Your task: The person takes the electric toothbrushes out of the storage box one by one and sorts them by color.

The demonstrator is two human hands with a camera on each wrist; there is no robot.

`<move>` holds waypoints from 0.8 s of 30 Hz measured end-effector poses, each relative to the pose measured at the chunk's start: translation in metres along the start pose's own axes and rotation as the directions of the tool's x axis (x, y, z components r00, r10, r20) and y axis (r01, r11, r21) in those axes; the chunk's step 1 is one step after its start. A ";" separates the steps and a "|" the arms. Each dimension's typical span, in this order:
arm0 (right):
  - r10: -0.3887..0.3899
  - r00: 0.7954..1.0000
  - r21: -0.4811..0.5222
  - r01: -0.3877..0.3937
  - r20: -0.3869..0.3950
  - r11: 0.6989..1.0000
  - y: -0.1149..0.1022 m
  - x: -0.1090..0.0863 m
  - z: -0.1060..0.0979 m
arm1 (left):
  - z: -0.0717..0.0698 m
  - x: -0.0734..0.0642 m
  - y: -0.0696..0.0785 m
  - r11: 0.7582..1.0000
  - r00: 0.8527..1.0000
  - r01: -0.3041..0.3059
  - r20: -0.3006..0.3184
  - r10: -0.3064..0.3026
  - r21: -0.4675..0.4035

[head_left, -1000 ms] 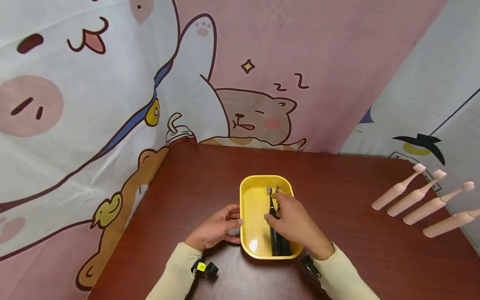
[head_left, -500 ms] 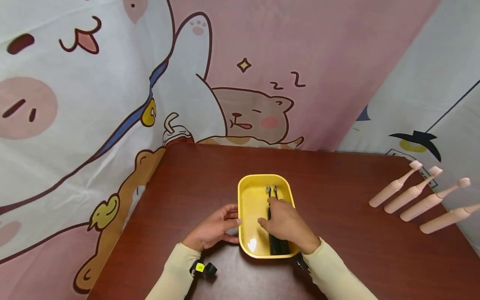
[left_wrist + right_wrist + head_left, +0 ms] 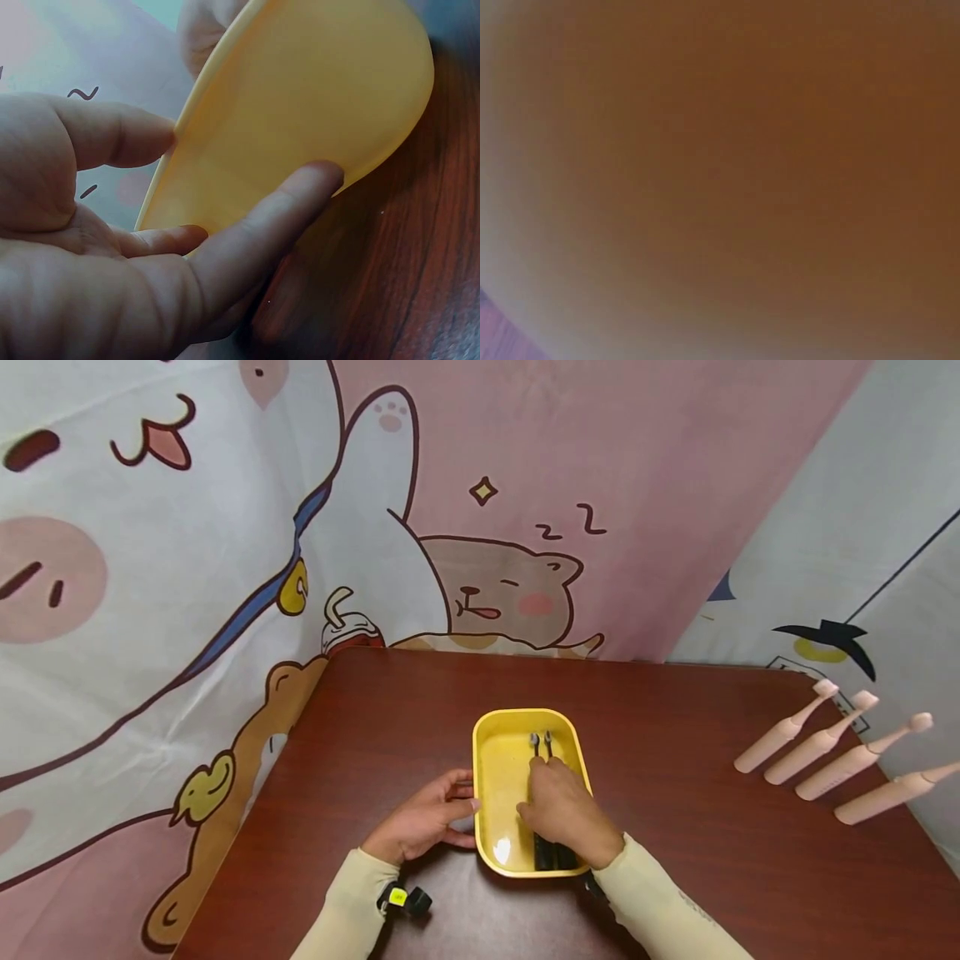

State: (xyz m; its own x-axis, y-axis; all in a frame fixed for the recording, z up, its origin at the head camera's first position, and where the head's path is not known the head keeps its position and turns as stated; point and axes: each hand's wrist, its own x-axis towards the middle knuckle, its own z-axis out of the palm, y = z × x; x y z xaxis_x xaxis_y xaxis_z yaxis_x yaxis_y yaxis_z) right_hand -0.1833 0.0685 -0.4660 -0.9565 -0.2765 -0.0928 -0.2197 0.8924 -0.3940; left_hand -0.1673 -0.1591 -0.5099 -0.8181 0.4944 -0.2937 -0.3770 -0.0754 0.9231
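Note:
In the head view a yellow tray (image 3: 501,760) stands on the table. Two black electric toothbrushes (image 3: 545,856) lie side by side along its right half, heads toward the far end. My right hand (image 3: 566,806) is inside the tray, over their middles, with its fingers bent down and the thumb to the left of them. The fingertips are hidden, so any grip cannot be made out. My left hand (image 3: 423,814) is at the tray's left side. In the left wrist view its fingers (image 3: 270,217) lie against the outer wall, and the thumb touches near the rim.
Several pink electric toothbrushes (image 3: 840,772) are in a row at the table's right side. Behind the dark red wooden table (image 3: 397,702) hangs a cartoon-printed cloth (image 3: 637,485). Only a brown blur fills the right wrist view, with a bit of table at one corner.
My right hand has shifted left across the black toothbrushes, and its fingers have bent down over them. The toothbrush heads lie slightly closer together. My left hand stays at the tray's side.

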 end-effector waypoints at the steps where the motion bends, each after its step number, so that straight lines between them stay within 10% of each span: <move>1: -0.002 1.000 -0.001 0.002 -0.001 1.000 0.000 0.000 0.000 | 0.000 0.000 0.001 1.000 1.000 0.000 -0.001 0.000 0.001; 24: -0.008 0.995 0.059 0.002 0.100 0.998 -0.001 0.008 0.013 | 0.002 -0.002 0.003 1.000 1.000 -0.006 0.008 0.006 -0.001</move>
State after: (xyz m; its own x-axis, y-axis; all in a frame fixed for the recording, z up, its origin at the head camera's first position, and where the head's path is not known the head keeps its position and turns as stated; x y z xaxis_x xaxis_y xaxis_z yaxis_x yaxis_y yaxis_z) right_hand -0.1881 0.0609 -0.4784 -0.9309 -0.3176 -0.1806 -0.2099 0.8695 -0.4470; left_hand -0.1663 -0.1588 -0.5066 -0.8167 0.5012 -0.2860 -0.3722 -0.0789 0.9248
